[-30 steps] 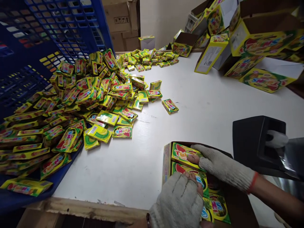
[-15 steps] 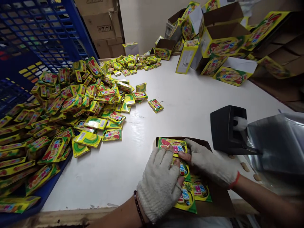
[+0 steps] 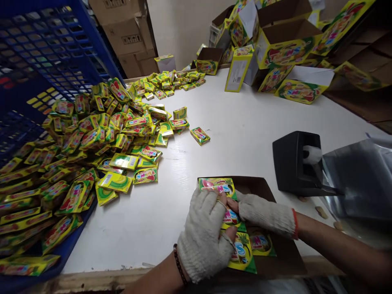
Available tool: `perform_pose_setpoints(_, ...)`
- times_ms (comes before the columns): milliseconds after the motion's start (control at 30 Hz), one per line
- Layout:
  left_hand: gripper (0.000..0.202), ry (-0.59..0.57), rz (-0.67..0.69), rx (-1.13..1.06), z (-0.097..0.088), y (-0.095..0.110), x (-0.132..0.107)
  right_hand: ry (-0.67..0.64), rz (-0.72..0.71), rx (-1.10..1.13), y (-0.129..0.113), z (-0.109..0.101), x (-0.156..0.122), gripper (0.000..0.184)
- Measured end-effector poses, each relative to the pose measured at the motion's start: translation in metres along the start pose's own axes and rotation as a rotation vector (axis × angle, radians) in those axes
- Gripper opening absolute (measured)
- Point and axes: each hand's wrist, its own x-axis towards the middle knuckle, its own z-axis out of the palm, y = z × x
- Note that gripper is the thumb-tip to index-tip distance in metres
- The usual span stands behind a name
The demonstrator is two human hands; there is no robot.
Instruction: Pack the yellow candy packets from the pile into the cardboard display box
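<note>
An open brown carton (image 3: 283, 249) sits at the table's front edge, with small yellow-green candy boxes inside. Along its left side runs a row of these, a top box (image 3: 216, 183), a middle one and a lower box (image 3: 245, 251). Another candy box (image 3: 261, 243) lies deeper, right of the row. My left hand (image 3: 205, 232), in a white glove with bare fingertips, rests over the row, fingers laid out and thumb apart. My right hand (image 3: 265, 214), gloved too, reaches into the carton; its thumb touches the middle box and its other fingers are hidden.
A heap of candy boxes (image 3: 101, 130) spills from a blue plastic crate (image 3: 76, 245) on the left. One loose candy box (image 3: 200, 135) lies mid-table. To the right stand a black tape dispenser (image 3: 295, 163) and clear plastic bags (image 3: 361, 175). Printed display cartons (image 3: 288, 49) pile up behind.
My right hand has let go of the top candy box and slid down to the middle one. The top box now lies flat at the carton's far left corner. My left hand stays over the row.
</note>
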Motion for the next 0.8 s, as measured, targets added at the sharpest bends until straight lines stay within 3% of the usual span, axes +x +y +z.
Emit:
perform_pose_setpoints(100, 0.053, -0.072, -0.021, 0.109, -0.003, 0.007, 0.006, -0.112, -0.013, -0.052, -0.002, -0.011, -0.001, 0.045)
perform_pose_setpoints(200, 0.050, -0.060, -0.027, 0.229, -0.003, 0.013, 0.010, -0.181, 0.089, -0.169, -0.021, -0.050, 0.001, 0.040)
perform_pose_setpoints(267, 0.051, -0.016, -0.013, 0.276, 0.000, 0.013, 0.009, -0.108, 0.112, -0.254, -0.035, -0.080, 0.017, 0.044)
perform_pose_setpoints(367, 0.056, 0.042, 0.024, 0.301, 0.008, 0.010, 0.004, 0.155, 0.076, -0.375, -0.049, -0.105, 0.068, 0.042)
perform_pose_setpoints(467, 0.055, 0.094, 0.020, 0.312, 0.014, 0.006, -0.002, 0.351, 0.199, -0.468, -0.052, -0.099, 0.132, 0.052)
perform_pose_setpoints(600, 0.050, 0.069, -0.010, 0.265, 0.015, 0.002, -0.008, 0.306, 0.160, -0.567, -0.054, -0.078, 0.182, 0.057)
perform_pose_setpoints(700, 0.048, 0.023, -0.006, 0.235, 0.013, 0.001, -0.009, 0.290, 0.133, -0.564, -0.055, -0.082, 0.169, 0.052)
perform_pose_setpoints(800, 0.046, 0.002, 0.019, 0.218, 0.010, 0.001, -0.008, 0.334, 0.045, -0.587, -0.050, -0.102, 0.108, 0.046)
